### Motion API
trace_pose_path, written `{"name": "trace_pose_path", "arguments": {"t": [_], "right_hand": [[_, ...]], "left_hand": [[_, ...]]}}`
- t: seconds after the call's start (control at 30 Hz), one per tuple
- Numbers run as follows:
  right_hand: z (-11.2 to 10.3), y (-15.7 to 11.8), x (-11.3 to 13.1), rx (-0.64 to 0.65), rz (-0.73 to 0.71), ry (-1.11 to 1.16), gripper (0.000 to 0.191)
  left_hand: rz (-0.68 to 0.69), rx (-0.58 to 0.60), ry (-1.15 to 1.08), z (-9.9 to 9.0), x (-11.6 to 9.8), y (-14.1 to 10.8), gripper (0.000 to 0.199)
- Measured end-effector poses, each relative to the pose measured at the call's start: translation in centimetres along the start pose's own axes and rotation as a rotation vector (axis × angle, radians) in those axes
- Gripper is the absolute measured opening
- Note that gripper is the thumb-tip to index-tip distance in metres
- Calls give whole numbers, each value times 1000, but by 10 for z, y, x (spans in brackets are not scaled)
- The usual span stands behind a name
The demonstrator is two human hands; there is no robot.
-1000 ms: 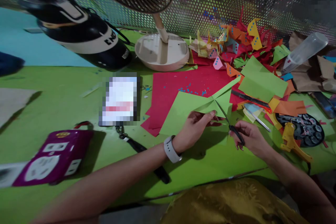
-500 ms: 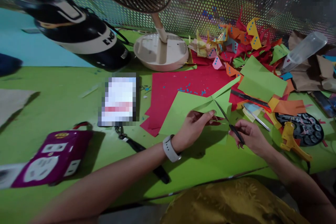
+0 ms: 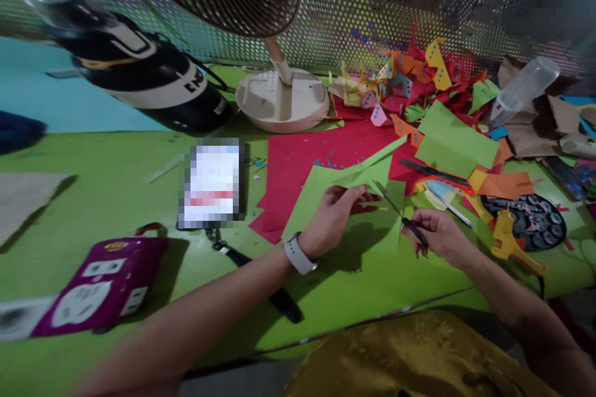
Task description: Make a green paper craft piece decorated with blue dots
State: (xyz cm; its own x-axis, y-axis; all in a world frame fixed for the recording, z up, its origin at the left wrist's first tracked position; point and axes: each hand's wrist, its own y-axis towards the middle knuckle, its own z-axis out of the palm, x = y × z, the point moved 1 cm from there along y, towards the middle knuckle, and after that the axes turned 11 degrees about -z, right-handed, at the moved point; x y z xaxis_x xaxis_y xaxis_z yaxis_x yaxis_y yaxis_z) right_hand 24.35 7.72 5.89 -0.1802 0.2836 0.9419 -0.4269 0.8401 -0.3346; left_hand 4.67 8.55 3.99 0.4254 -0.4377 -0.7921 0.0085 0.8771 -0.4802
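Green paper (image 3: 302, 205) sits just right of centre in the frame, partly over the red paper (image 3: 291, 155), with a narrow strip (image 3: 384, 152) angling up from it. Your left hand (image 3: 328, 223) pinches the green paper between thumb and fingers; your right hand (image 3: 437, 236) grips the scissors (image 3: 406, 223) by the handles. Compared with half a second ago, the strip has shifted left of the blade tips, and your left hand slightly with it, which suggests the paper is being worked along or resettled at the cut; I cannot tell whether the strip is fully free. Its long axis runs diagonally, the narrow end pointing to the upper right, while your scissors point to the upper left, across that line. Farther right lie a cutter (image 3: 433, 173) and a yellow glue gun (image 3: 507, 236); a fan (image 3: 279, 102) stands at upper centre.
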Motion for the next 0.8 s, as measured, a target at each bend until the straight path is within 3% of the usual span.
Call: {"name": "trace_pose_path", "arguments": {"t": [0.3, 0.53, 0.7, 0.8], "right_hand": [[-9, -19, 16, 2, -179, -301, 39], [-20, -25, 18, 3, -359, -964, 21], [-37, -5, 14, -145, -204, -1258, 18], [-42, 9, 14, -186, -207, -1344, 21]], "left_hand": [[37, -13, -39, -6, -22, 6, 20], [-2, -67, -77, -5, -41, 8, 11], [33, -53, -94, -6, -59, 4, 15], [33, -36, -27, -11, -62, -4, 15]]}}
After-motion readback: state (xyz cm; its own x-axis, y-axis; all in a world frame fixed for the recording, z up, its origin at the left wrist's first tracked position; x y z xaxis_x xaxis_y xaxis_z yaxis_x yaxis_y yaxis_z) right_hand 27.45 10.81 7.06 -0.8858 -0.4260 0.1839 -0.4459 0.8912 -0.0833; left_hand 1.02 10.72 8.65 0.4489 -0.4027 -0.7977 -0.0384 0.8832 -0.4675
